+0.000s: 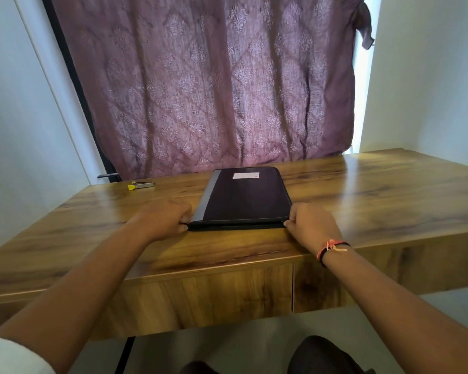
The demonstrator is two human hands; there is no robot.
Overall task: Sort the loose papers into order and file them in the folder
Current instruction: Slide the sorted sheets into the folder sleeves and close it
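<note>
Black folder (243,201), closed, flat on wooden desk (376,190). Pinched at its near corners by left hand (164,220) and right hand (312,226). No loose papers in sight. Probably about to open: calls for lifting cover evenly.

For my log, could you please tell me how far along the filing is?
No loose papers show on the desk; the folder lies closed. The left hand and right hand pinch its near corners. Whether papers are inside cannot be told.
</note>
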